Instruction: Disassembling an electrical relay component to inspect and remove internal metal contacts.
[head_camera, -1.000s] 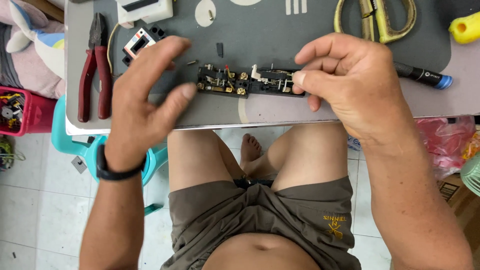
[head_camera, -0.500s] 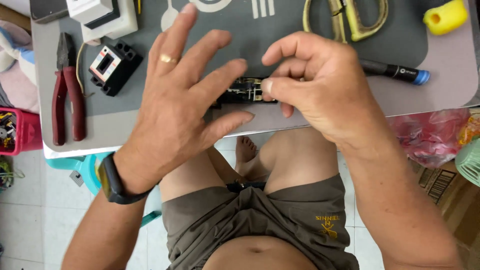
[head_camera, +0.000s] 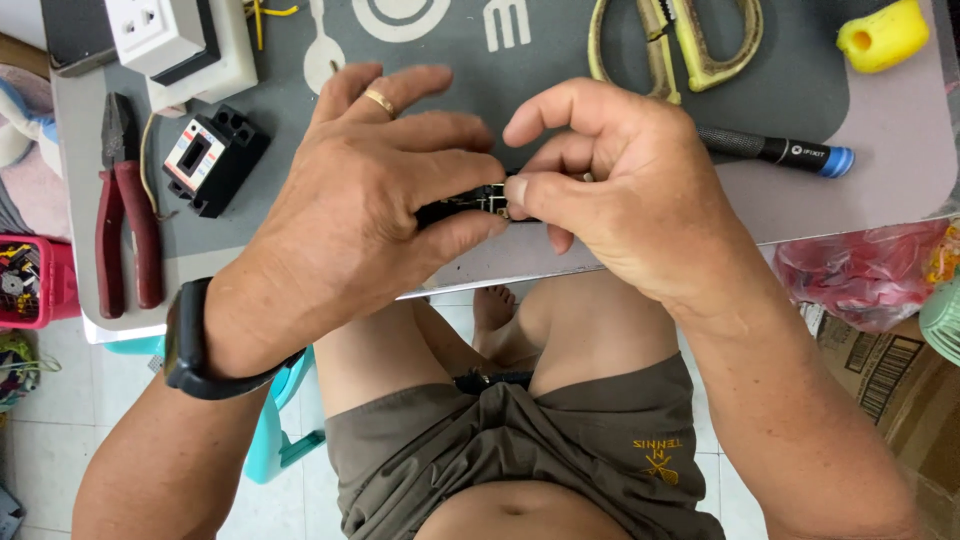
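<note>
Both hands meet over the near edge of the desk (head_camera: 880, 170), closed on a small black electrical part with brass contacts (head_camera: 478, 203). The left hand (head_camera: 360, 200), which wears a gold ring (head_camera: 379, 101) and has a black wristwatch (head_camera: 190, 345) on its wrist, wraps its fingers over the left end of the part, with the thumb pressed against its underside. The right hand (head_camera: 620, 190) pinches the right end between thumb and curled forefinger. Most of the part is hidden by the fingers; only a short stretch shows in the gap between the two hands.

Just to the left of the left hand, on the grey mat (head_camera: 460, 60), lies a black circuit breaker (head_camera: 212, 160) with a pale face. Further left, red-handled pliers (head_camera: 122, 215) lie along the edge of the desk. Beyond the left hand sits a white socket block (head_camera: 185, 40). Beyond the right hand lie large scissors with worn yellowish handles (head_camera: 675, 45), and just to the right of that hand a black screwdriver handle with a blue tip (head_camera: 780, 150) pokes out from behind the knuckles. Well off to the right, at the far corner, sits a yellow foam piece (head_camera: 880, 35).

Below the hands are the person's bare knees and olive shorts (head_camera: 520, 450). A pink plastic bag (head_camera: 860, 275) lies to the right under the desk edge.
</note>
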